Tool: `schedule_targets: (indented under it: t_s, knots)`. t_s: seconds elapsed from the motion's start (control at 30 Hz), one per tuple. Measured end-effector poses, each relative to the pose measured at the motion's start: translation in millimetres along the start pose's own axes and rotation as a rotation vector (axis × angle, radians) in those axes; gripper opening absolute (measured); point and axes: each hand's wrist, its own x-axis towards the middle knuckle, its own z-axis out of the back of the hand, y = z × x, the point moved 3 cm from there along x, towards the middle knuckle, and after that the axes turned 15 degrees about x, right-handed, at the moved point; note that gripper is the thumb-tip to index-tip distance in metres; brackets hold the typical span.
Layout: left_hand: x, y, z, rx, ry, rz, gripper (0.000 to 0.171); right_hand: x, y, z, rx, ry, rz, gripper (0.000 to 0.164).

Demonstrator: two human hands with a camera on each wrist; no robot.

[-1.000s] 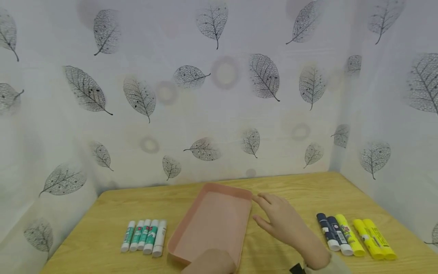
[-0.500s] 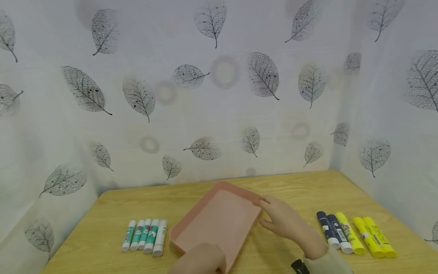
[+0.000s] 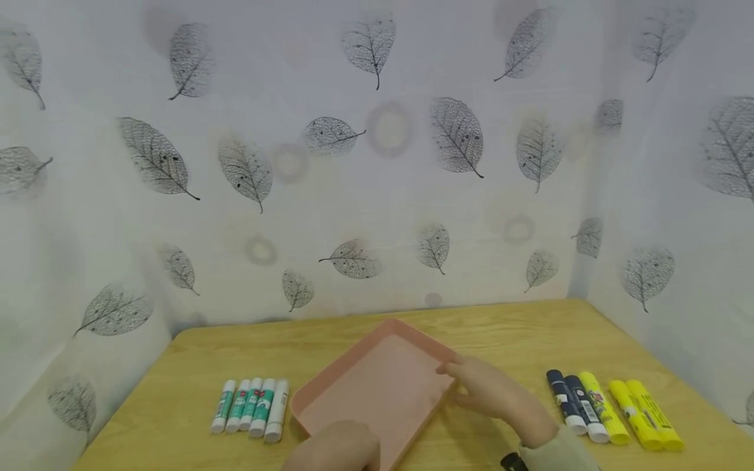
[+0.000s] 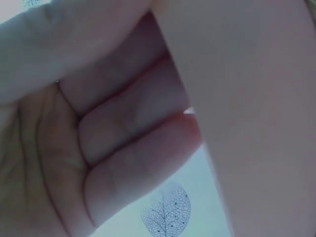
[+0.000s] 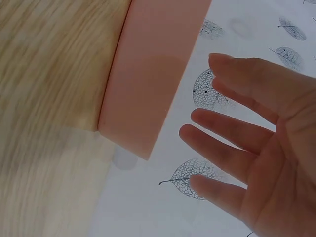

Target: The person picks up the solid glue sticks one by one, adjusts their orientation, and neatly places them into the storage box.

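Pink tray (image 3: 385,386): rectangular, shallow, rounded corners, matte plain finish. Sits mid-worktop (image 3: 495,327), turned askew, one corner toward the patterned cloth (image 3: 394,196) behind, near end running out at the bottom of the head view. Only container here; visible inside is its smooth pink floor, slightly lighter than the walls.

Left of tray, just beside it: four green-and-white glue sticks (image 3: 250,405) plus one thicker white glue stick (image 3: 277,411), side by side, lying flat. Well right of tray, also flat: two navy glue sticks (image 3: 576,405), three yellow glue sticks (image 3: 636,415), small gap after the first yellow one.

Left hand (image 3: 338,448) comes in low over tray's near end, gripping the wall: fingers hooked past the edge, fingertips hidden behind it. Right hand (image 3: 485,389) is at the right-hand corner, fingers loosely extended and a bit apart, index over the rim in head view. Right wrist view shows a gap to the wall, so can't confirm contact.
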Motion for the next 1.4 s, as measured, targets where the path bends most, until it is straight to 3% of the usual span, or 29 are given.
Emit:
schedule_targets:
  t_s: [0.13,0.2,0.3,0.4,0.47,0.53,0.6,0.63,0.7,0.83,0.87,0.93,1.1,1.17,1.33,1.4]
  knots:
    - [-1.5,0.0,1.7,0.035,0.005,-0.017,0.038,0,1,-3,0.024,0.03,0.022,0.026]
    - [-5.4,0.1,2.4,0.034,-0.074,-0.01,0.04,1,1,-5,0.038,0.038,0.031,0.022]
    - [-10.9,0.9,4.4,0.024,-0.117,-0.018,0.044,2,0,-8,0.052,0.055,0.045,0.017]
    - [-9.1,1.8,2.9,0.05,-0.09,-0.024,0.041,1,-3,-10,0.055,0.071,0.062,0.013]
    - [-4.3,2.5,0.2,0.037,-0.012,0.009,0.034,0,-5,-12,0.052,0.07,0.08,0.013]
    - [0.1,4.1,-3.2,-0.017,0.044,0.107,0.026,-2,-7,-14,0.042,0.066,0.089,0.013]
    - [3.7,5.8,-6.5,-0.052,0.067,0.2,0.021,-3,-7,-15,0.024,0.056,0.08,0.01]
    - [5.0,6.1,-7.7,-0.053,0.076,0.216,0.017,-4,-8,-15,0.02,0.054,0.065,0.009]
    - [7.3,8.0,-8.6,-0.028,0.071,0.186,0.015,-4,-8,-15,0.008,0.052,0.04,0.006]
    - [8.1,13.0,-4.9,0.113,-0.028,-0.024,0.015,-2,-9,-14,-0.012,0.041,0.015,0.007]
    - [8.4,15.1,-3.5,0.137,-0.049,-0.046,0.015,-2,-9,-13,-0.018,0.039,0.016,0.008]
    - [8.3,19.2,-1.3,0.177,-0.065,-0.063,0.015,-1,-9,-13,-0.031,0.033,0.017,0.007]
    - [6.4,28.8,-0.1,0.082,-0.003,0.048,0.021,-2,-10,-12,-0.036,0.037,0.026,0.009]
    - [7.8,31.9,0.3,0.074,-0.025,0.047,0.022,-3,-10,-11,-0.029,0.043,0.037,0.012]
    - [12.2,37.8,1.6,0.149,-0.107,-0.059,0.024,-6,-7,-9,0.002,0.085,0.063,0.015]
    - [11.8,39.8,1.2,0.131,-0.1,-0.068,0.024,-8,-5,-9,0.03,0.112,0.059,0.016]
